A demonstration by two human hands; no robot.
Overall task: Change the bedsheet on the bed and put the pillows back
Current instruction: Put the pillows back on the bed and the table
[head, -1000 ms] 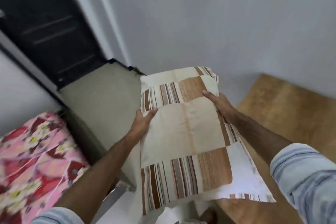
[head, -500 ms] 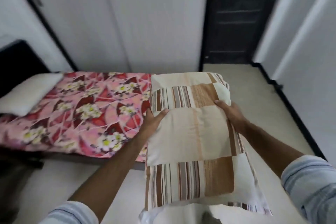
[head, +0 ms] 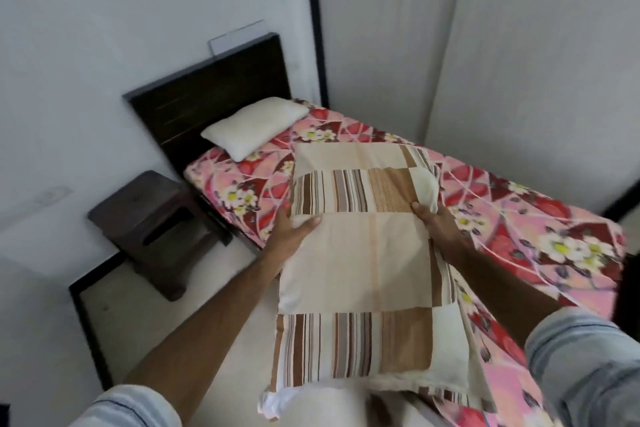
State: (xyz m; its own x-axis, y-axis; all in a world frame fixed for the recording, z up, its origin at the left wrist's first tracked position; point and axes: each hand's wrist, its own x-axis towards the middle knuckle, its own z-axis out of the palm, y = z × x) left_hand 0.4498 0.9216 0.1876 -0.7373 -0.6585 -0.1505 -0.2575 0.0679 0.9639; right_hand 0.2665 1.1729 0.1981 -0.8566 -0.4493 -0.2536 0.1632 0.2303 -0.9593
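The single bed with a dark wooden headboard runs from the upper middle of the frame down to the lower right; a pink and red floral bedsheet covers the whole of its top; at the head end, just below the headboard, a plain cream pillow lies on the sheet. White wardrobe doors fill the upper right; pale walls fill the upper left.

In the centre and lower middle of the frame a large patchwork pillow in cream, tan and brown stripes is held up over the near edge of the bed — its far end reaches above the sheet, its near end hangs close to the person's body. At left middle a dark brown wooden bedside stool stands on the light floor beside the bed.

The left hand grips the pillow's left edge, thumb pressed on top, the other fingers hidden beneath; the right hand grips the right edge — thumb on top, fingers curled out of sight underneath.
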